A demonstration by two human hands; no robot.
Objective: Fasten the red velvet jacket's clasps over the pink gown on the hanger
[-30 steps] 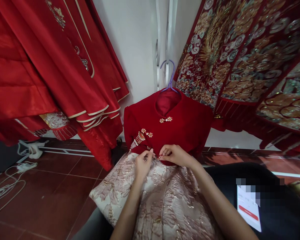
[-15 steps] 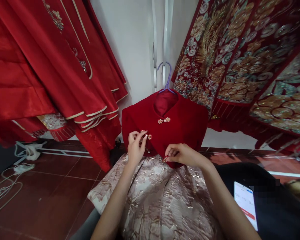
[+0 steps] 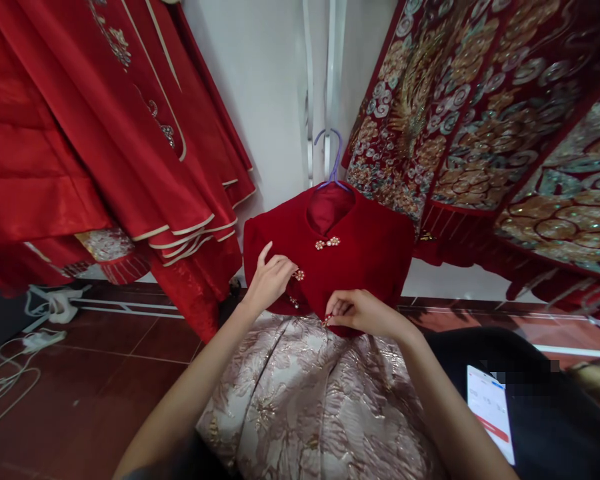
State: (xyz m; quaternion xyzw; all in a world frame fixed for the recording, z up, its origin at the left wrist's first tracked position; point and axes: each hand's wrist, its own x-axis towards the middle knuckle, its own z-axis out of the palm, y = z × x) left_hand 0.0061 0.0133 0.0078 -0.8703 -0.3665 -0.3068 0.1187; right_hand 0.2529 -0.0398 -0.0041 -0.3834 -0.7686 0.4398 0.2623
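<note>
**Red jacket (image 3: 375, 247), front and centre**

Pinched between right hand (image 3: 357, 311) fingertips: lower beaded fastener (image 3: 327, 321), at the jacket's front edge. At left hand (image 3: 271, 277) fingertips: flower clasp (image 3: 299, 275), partly covered; pinched or merely touched, cannot tell. Above, at the neck: matching collar clasp (image 3: 328, 244). In the neckline: purple hanger (image 3: 335, 160). Below: pale brocade (image 3: 325, 407). Right: lit phone (image 3: 489, 410). Behind, hanging: plain red satin (image 3: 145, 147), left; embroidered panels (image 3: 460, 140), right.

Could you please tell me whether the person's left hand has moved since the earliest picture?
Yes; judged against the long white upright bars, the bare left hand has moved up the plush red garment and slightly leftward.
</note>
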